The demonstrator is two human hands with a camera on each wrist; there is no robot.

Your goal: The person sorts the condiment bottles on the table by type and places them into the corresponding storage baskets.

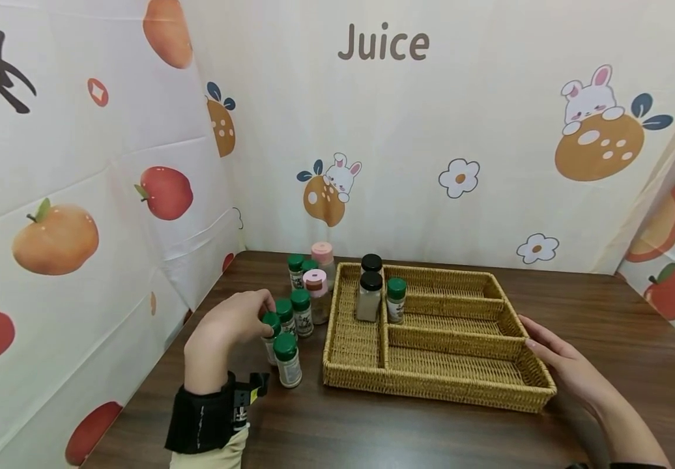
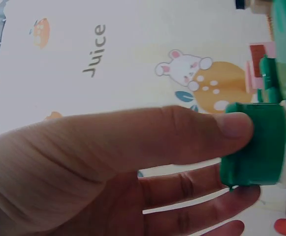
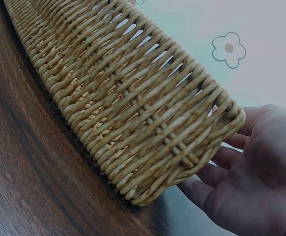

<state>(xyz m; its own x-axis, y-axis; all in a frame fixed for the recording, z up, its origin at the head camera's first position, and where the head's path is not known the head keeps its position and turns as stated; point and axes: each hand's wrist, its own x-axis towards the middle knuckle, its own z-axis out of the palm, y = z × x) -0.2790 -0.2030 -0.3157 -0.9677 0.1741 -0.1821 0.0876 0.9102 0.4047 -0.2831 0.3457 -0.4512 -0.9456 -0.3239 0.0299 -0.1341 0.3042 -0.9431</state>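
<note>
A woven tray (image 1: 525, 376) with several compartments lies on the dark wooden table. Two black-capped jars (image 1: 369, 294) and one green-capped jar (image 1: 396, 299) stand in its left part. Left of the tray is a cluster of green-capped spice jars (image 1: 300, 311) and two pink-capped ones (image 1: 316, 288). My left hand (image 1: 244, 319) pinches the green cap (image 2: 253, 145) of one jar (image 1: 270, 332) in that cluster, thumb and fingers curled round it. My right hand (image 1: 560, 361) lies with straight fingers against the tray's right wall (image 3: 147, 132).
Printed fruit-and-rabbit sheets wall in the table at the back and both sides. One green-capped jar (image 1: 287, 359) stands nearest the front edge, just by my left wrist. Bare wood (image 1: 619, 306) stretches right of the tray.
</note>
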